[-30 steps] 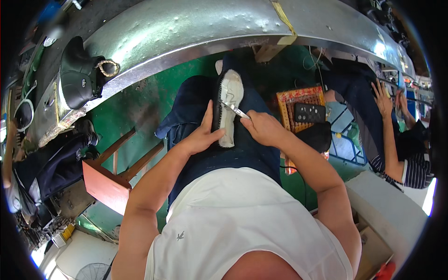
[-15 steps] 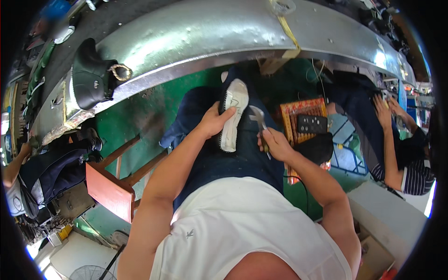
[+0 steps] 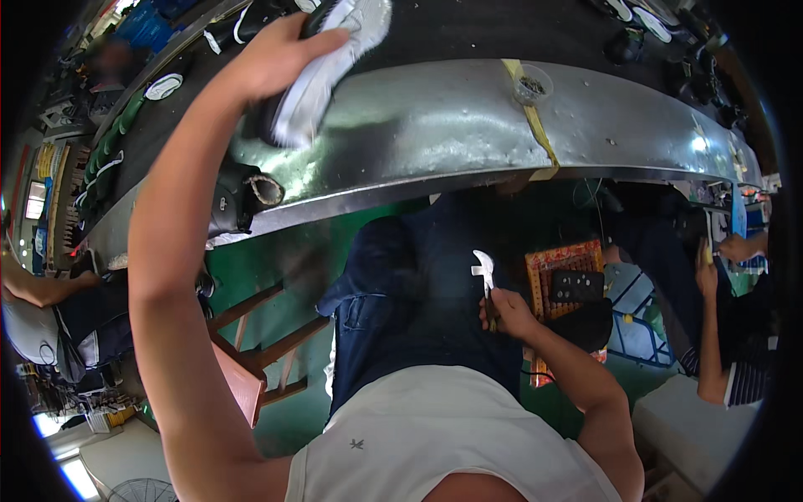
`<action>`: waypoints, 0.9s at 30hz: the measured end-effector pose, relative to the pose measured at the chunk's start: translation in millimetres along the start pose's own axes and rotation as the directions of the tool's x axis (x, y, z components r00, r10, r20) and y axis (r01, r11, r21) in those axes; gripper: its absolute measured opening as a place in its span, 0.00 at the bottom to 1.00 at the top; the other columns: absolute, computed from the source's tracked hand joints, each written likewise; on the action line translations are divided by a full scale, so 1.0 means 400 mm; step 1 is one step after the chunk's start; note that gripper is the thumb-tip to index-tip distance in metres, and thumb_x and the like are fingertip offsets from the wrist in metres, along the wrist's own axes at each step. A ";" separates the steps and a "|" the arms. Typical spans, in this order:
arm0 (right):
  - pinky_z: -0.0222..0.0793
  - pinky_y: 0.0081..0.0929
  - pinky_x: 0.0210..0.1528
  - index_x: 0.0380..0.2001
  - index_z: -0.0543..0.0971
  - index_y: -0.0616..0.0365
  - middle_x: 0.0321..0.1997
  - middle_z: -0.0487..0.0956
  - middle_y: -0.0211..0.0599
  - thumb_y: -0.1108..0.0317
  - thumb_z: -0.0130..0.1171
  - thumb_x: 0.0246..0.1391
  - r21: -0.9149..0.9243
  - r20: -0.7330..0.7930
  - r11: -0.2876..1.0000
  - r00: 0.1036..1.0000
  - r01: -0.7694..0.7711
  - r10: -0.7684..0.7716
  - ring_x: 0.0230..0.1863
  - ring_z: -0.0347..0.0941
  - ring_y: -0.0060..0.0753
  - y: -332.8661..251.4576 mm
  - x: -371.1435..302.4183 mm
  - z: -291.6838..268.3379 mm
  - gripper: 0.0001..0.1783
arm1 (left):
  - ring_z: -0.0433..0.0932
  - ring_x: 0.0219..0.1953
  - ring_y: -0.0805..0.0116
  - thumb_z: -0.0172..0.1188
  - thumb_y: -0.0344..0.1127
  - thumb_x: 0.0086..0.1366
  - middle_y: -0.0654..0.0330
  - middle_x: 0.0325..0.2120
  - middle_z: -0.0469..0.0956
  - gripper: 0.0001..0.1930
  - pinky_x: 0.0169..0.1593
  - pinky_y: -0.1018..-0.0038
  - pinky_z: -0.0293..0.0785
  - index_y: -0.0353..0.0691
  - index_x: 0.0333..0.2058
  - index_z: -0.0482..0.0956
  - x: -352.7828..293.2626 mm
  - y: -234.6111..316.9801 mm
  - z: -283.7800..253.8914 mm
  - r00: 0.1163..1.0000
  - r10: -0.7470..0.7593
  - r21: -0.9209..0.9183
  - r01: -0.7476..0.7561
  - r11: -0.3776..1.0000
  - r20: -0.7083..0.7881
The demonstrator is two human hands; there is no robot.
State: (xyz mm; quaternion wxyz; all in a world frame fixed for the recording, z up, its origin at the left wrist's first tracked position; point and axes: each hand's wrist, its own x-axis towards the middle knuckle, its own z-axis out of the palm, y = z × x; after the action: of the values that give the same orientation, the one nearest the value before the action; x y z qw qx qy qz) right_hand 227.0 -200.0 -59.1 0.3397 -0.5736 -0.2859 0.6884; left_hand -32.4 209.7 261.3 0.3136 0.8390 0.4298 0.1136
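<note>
My left hand [image 3: 280, 60] is raised far forward and grips a shoe [image 3: 303, 105] with its whitish underside showing, blurred by motion. It hangs over the metal bench edge and the dark belt behind it. My right hand [image 3: 514, 313] is closed round the handle of a small hammer [image 3: 483, 266] above my right thigh, the pale metal head pointing forward. Part of a black ankle boot [image 3: 230, 201] with a rope-like loop shows on the bench, beside my left forearm, which hides the rest.
The dented metal bench [image 3: 435, 117] crosses ahead, with a dark belt [image 3: 468, 38] beyond carrying shoes. A clear tub [image 3: 534, 86] of small dark bits sits on it. A wooden stool [image 3: 242, 376] stands left, a patterned crate [image 3: 544, 259] right. Co-workers sit at both sides.
My left hand has lifted the shoe off my lap, forward and left over the bench. My right hand still holds the hammer near my thigh. The view has tilted up.
</note>
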 end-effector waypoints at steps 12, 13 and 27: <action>0.75 0.29 0.35 0.42 0.75 0.62 0.33 0.80 0.39 0.45 0.36 0.74 0.044 0.079 0.997 0.995 -0.066 0.062 0.31 0.80 0.32 -0.016 0.002 0.003 0.30 | 0.43 0.77 0.54 0.34 0.65 0.74 0.54 0.74 0.51 0.40 0.76 0.53 0.36 0.39 0.71 0.57 0.374 -0.376 0.215 0.965 0.039 0.912 0.231 0.338 -0.258; 0.75 0.30 0.34 0.42 0.75 0.64 0.32 0.80 0.40 0.47 0.36 0.74 0.056 0.065 0.996 0.996 -0.072 0.068 0.30 0.79 0.32 -0.031 0.005 0.003 0.29 | 0.49 0.75 0.53 0.38 0.62 0.74 0.53 0.72 0.55 0.38 0.75 0.54 0.43 0.38 0.70 0.60 0.375 -0.365 0.189 0.976 -0.008 0.888 0.202 0.413 -0.218; 0.65 0.20 0.21 0.42 0.74 0.60 0.32 0.81 0.37 0.42 0.32 0.73 -0.058 0.074 0.997 0.995 -0.057 0.062 0.27 0.80 0.28 -0.003 0.027 0.001 0.32 | 0.75 0.58 0.42 0.65 0.53 0.61 0.41 0.52 0.79 0.36 0.63 0.56 0.69 0.29 0.57 0.71 -0.328 -0.544 -0.043 0.601 0.036 0.503 0.632 0.590 -0.798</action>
State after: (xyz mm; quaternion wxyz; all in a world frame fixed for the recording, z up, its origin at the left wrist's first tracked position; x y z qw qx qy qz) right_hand 225.4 -190.6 -64.6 0.2919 -0.5646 -0.3003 0.7112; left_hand -261.1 207.5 149.2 -0.2497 0.6690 0.6726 0.1941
